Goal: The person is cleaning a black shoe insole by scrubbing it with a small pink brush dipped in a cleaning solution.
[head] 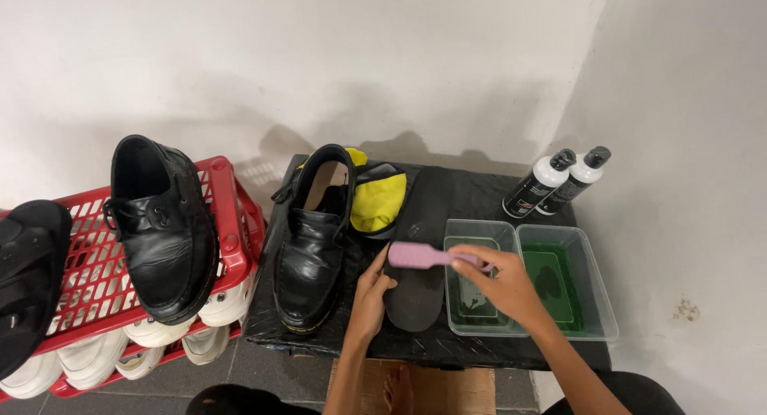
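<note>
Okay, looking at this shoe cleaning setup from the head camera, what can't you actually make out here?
- Brush bristles: the pink brush in the right hand faces down onto the dark insole; its handle end sits inside the grip.
- Insole's left edge: under the left hand.
- White shoes: mostly hidden beneath the red crate.
- Black item at far left: cut off by the frame edge.
- Two bottles' labels: too small.
</note>
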